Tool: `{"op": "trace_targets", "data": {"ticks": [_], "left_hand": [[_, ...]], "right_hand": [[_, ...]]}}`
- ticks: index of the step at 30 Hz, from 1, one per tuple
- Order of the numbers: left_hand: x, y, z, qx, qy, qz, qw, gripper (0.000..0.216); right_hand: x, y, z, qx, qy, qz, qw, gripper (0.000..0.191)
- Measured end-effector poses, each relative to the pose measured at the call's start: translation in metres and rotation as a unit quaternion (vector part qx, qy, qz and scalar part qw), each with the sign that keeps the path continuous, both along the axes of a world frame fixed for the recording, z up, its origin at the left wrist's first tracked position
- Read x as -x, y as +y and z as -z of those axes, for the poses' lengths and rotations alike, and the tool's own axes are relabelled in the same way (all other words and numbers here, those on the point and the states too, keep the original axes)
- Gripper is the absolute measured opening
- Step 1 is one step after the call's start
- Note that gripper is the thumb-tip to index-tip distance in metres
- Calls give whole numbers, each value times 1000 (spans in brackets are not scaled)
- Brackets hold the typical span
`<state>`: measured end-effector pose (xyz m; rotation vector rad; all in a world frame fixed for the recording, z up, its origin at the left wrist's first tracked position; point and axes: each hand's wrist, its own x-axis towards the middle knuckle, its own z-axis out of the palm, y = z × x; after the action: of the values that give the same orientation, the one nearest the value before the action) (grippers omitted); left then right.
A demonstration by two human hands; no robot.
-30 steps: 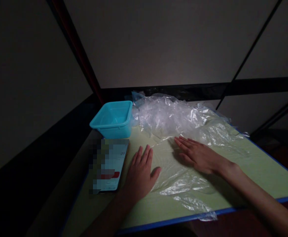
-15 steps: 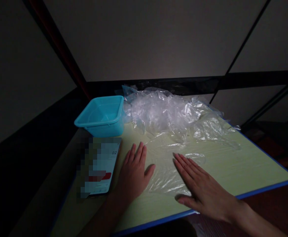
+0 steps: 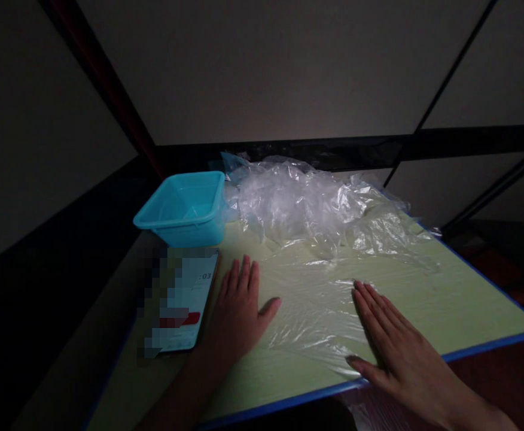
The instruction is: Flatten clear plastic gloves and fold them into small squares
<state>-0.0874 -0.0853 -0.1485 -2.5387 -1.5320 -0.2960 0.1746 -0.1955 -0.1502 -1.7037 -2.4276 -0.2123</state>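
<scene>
A thin sheet of clear plastic film, creased and shiny, lies flat on the yellow-green tabletop. My left hand rests palm down at its left side, fingers stretched out and thumb apart. On its right side my right hand lies flat, fingers straight and close together, thumb out to the left. Neither hand grips anything. Beyond the hands a heap of crumpled clear plastic bags spreads along the back of the table. Whether the flat film joins the heap I cannot tell.
A light-blue plastic basin stands at the back left. In front of it, beside my left hand, lies a phone with its screen lit, partly pixelated. A blue edging runs round the table. Pale panels rise behind.
My right hand has slid to the right across the film, and the gap between my hands has widened. My left hand has shifted slightly left. More creases show in the film.
</scene>
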Motion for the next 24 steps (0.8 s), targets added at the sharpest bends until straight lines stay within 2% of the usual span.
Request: {"op": "trace_targets", "data": {"ticks": [4, 8, 11, 15, 17, 19, 24], "left_hand": [[3, 2, 0, -2, 19, -11, 1000, 72], [0, -1, -10, -23, 18, -13, 999, 76], [-15, -11, -25, -23, 0, 44, 999, 74], [-58, -33, -36, 35, -30, 161, 986, 62], [-80, -39, -33, 65, -35, 207, 975, 60], [-96, -41, -26, 92, -37, 225, 969, 60], [-97, -33, -13, 120, -57, 226, 965, 58]], "right_hand": [[0, 0, 1, -7, -4, -8, 1000, 91], [-2, 0, 2, -8, 3, -7, 1000, 91], [-2, 0, 4, -12, 5, -8, 1000, 91], [-3, 0, 7, -13, 10, -14, 1000, 92], [-3, 0, 9, -18, 12, -17, 1000, 92], [-4, 1, 10, -23, 8, -19, 1000, 92], [-3, 1, 9, -33, -6, -26, 999, 92]]}}
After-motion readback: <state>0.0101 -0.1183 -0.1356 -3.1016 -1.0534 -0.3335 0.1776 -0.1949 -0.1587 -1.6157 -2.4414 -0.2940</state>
